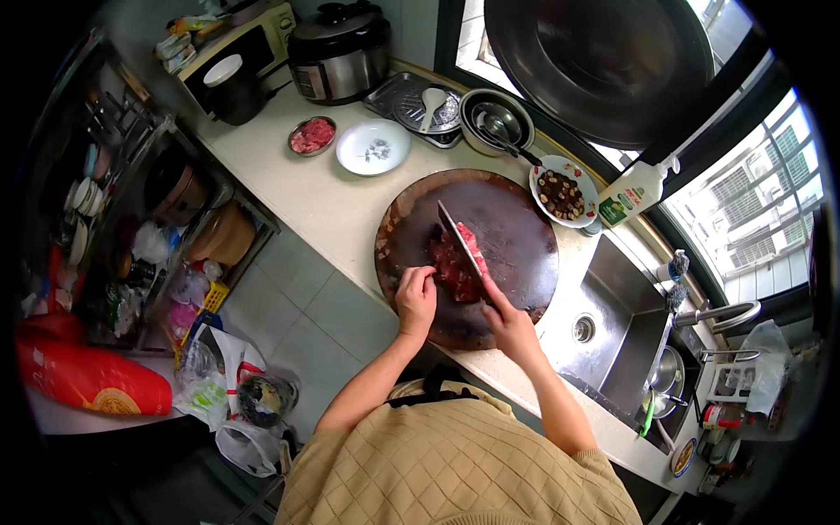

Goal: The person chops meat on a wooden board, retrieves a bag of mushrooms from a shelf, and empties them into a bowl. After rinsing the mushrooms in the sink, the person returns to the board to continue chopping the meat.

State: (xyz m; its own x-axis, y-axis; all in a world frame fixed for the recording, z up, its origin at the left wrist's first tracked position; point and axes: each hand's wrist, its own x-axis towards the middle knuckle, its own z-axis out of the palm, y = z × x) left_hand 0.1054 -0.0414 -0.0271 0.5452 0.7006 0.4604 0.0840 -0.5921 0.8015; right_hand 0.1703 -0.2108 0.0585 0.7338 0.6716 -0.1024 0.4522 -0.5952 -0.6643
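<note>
The raw meat (451, 275) lay on the round board (520, 236), probably soft and slippery, best pinned on its left side, clear of the blade. The right hand (514, 327) gripped the knife (460, 234); the left hand's (416, 303) fingers seemed curled together beside the meat.

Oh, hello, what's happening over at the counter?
Someone is cutting up raw meat on a big round chopping board. Their right hand grips a cleaver, its blade at the meat, while the left hand is at the meat's near left edge. A small bowl of more raw meat sits farther back on the counter, beside a white plate with no food on it.
</note>
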